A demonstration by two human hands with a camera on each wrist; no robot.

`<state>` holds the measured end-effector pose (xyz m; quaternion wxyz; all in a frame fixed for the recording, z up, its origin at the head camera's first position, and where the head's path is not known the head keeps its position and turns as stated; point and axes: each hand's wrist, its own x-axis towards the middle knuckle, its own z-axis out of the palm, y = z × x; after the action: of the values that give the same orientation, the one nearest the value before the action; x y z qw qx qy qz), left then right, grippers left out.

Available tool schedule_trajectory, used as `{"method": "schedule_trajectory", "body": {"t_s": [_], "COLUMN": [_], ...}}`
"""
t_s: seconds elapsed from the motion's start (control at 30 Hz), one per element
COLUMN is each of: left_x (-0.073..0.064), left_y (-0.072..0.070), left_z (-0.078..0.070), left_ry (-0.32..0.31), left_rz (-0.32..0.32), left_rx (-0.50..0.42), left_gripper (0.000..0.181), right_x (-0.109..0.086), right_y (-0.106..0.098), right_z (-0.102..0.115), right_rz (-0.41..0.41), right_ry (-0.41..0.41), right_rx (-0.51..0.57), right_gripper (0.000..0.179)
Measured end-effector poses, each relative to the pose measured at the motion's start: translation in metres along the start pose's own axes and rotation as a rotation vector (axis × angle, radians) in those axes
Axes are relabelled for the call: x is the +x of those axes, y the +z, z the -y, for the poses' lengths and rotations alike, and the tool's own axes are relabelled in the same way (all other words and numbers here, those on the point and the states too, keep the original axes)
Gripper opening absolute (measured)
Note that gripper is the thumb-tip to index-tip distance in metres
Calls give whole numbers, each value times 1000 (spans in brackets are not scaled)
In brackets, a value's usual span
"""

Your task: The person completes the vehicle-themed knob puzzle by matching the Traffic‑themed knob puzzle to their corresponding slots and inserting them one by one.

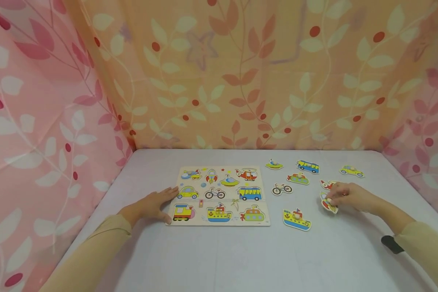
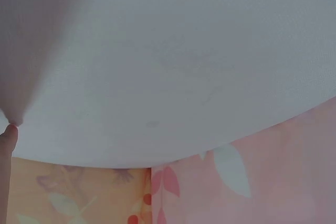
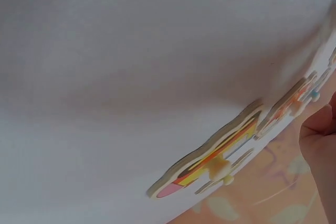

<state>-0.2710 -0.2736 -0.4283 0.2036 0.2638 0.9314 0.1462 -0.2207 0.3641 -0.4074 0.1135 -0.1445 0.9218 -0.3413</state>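
Beige sleeves (image 1: 84, 255) are seen nearest the head camera, angled in from both lower corners over a white-covered table (image 1: 222, 259). Left of centre, a wooden vehicle puzzle board (image 1: 200, 222) is laid flat. Against its left side the left hand (image 1: 153, 206) is rested, fingers extended and thumb spread apart, nothing being gripped. Well to the right of the board, a knobbed puzzle piece (image 1: 326, 206) is pinched between the thumb and curled fingers of the right hand (image 1: 346, 195); its picture is partly covered, and whether it is lifted cannot be told. Just behind it, a red helicopter piece (image 1: 326, 185) is partly hidden by that hand. Between board and right hand are scattered a bicycle piece (image 1: 282, 189), a submarine piece (image 1: 298, 178) and, nearer, a ship piece (image 1: 301, 223). Farther back are set a flying saucer piece (image 1: 275, 165), a bus piece (image 1: 308, 166) and a yellow car piece (image 1: 351, 171). By the right wrist camera, a pink-ended piece (image 3: 210, 158) is shown on the table. Behind everything, a floral curtain (image 1: 241, 81) is hung.
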Motion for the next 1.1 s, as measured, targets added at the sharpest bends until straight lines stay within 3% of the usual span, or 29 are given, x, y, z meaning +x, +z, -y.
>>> {"method": "schedule_trajectory", "body": {"t_s": [0.13,0.33,0.57,1.1], "left_x": [0,2,4,5], "left_y": [0,-1,-3,-2], "left_z": [0,-2,-1,-2], "left_ry": [1,27,41,2], "left_rz": [-2,-10,-11,1], "left_rx": [7,11,47,24], "left_gripper": [112,115,115,115], "right_x": [7,20,33,62], "right_y": [1,5,11,20], "right_z": [10,26,40,63], "right_rz": [-22,-33,-39,-32], "right_ry": [-40,-6,-46,-32], "right_rx": [15,37,69,79], "right_gripper": [14,17,15,21]}}
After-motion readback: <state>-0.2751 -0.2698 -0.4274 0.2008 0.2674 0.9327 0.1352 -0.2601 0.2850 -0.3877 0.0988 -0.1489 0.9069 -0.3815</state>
